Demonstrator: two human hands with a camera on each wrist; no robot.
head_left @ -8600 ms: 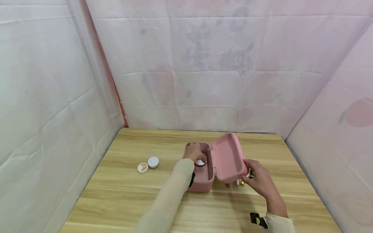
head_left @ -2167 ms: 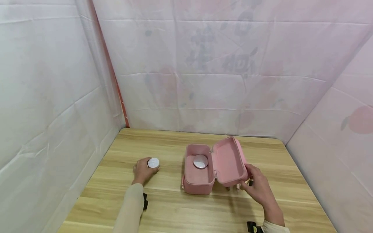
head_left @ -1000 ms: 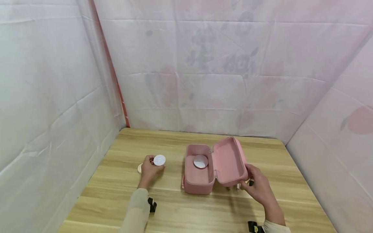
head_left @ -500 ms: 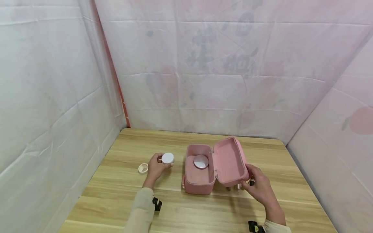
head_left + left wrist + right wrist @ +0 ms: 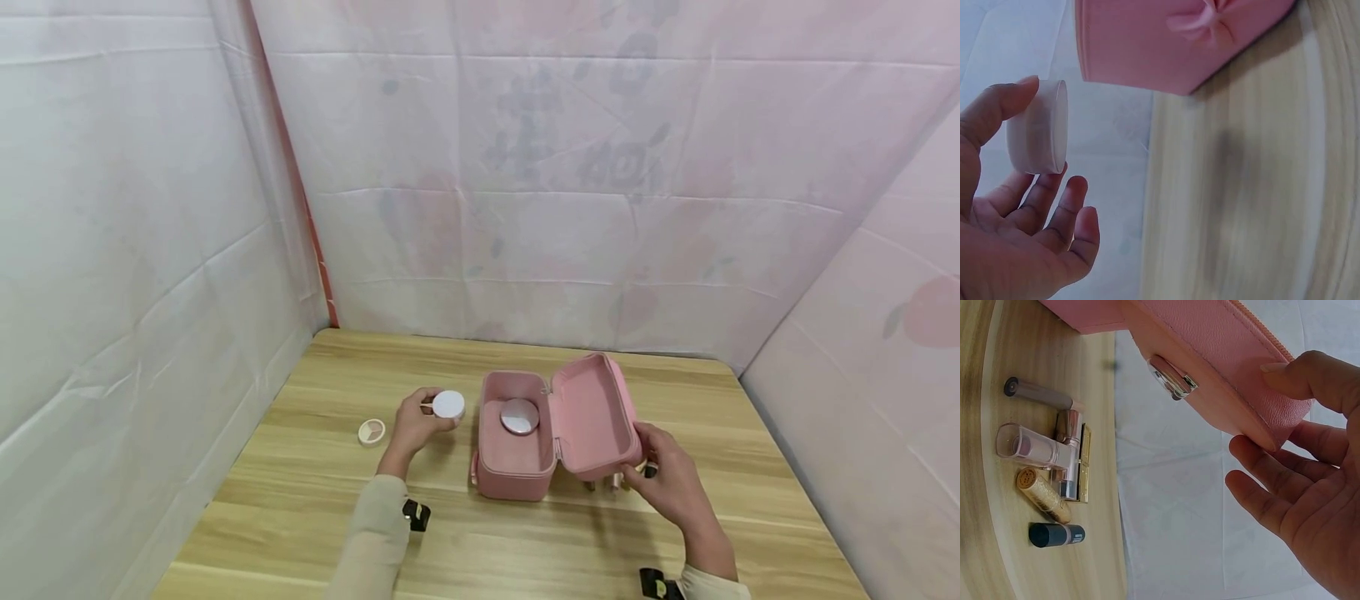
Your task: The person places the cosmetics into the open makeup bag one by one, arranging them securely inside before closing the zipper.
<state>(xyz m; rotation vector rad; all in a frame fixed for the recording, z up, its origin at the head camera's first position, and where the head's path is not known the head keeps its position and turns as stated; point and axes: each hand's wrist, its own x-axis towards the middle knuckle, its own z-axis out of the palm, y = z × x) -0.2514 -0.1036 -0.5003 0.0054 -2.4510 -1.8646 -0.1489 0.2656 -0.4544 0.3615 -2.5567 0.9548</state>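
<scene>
My left hand pinches a small round white jar by its sides, thumb on one side and fingers on the other. In the left wrist view the jar is tipped on edge and held clear of the table, close to the case. The pink cosmetic case stands with its lid swung out to the right. Inside it lies a shiny round compact. My right hand grips the lid's outer corner between thumb and fingers; a metal-trimmed handle shows on the lid.
A round three-colour palette lies on the wooden table to the left. Behind the lid lie a dark tube, a gold tube, a clear-capped pink tube, a slim gloss tube and a gold-edged case.
My left hand has left the compact inside the case, taken the white jar from beside the palette, lifted it and carried it right towards the case. The right hand stays on the lid.
</scene>
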